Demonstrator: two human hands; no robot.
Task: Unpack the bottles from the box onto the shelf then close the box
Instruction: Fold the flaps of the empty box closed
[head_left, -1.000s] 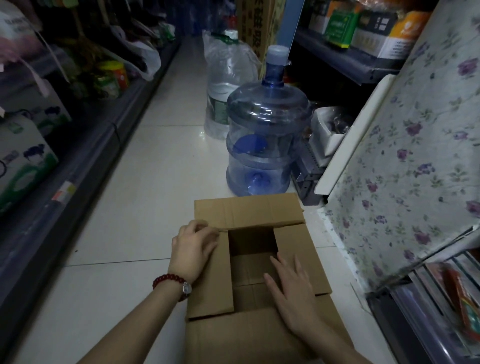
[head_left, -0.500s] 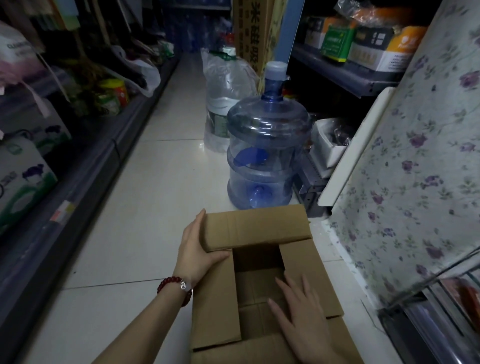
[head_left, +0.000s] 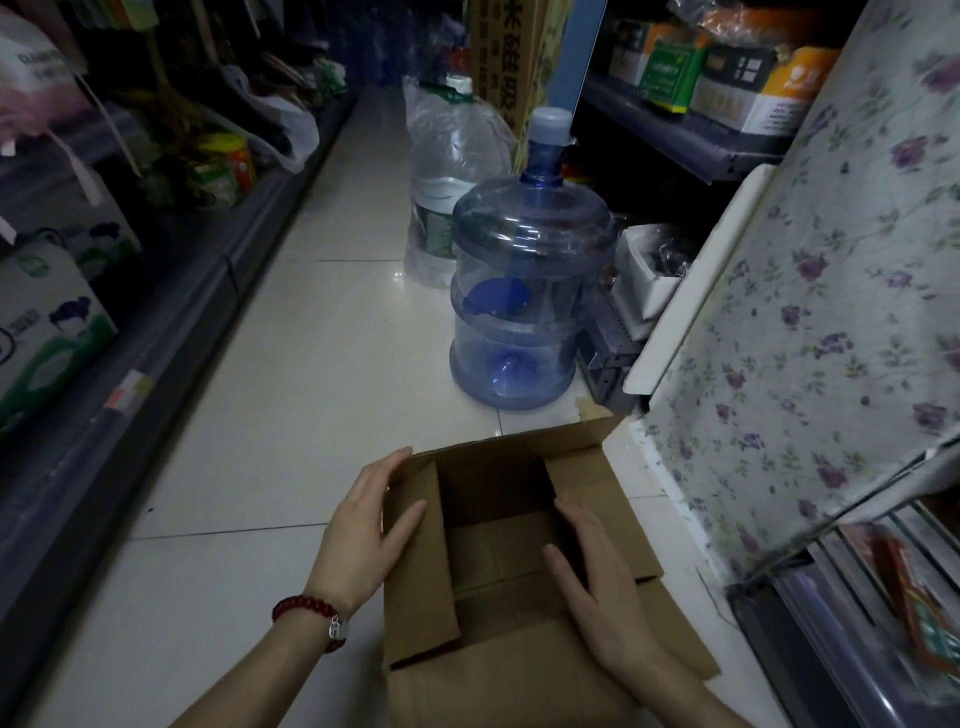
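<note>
Resting on the pale tiled floor (head_left: 291, 395) at the lower centre of the frame, the cardboard box (head_left: 519, 675) stands with its top flaps partly open and its interior in shadow; no contents can be made out inside. The left hand (head_left: 363, 535) lies flat against the left flap, fingers extended and spread, thumb on the flap's upper face, not clamped around anything. A red bead bracelet (head_left: 306, 610) circles that wrist. The right hand (head_left: 597, 587) presses open-palmed on the right flap, fingers straight, gripping nothing. Beyond the box, at centre frame, a large blue water jug (head_left: 530, 291) stands upright, with a clear plastic water bottle (head_left: 447, 171) just behind it. Shelving (head_left: 171, 322) runs along the left edge, and a floral cloth (head_left: 831, 291) covers a structure at the right.
</note>
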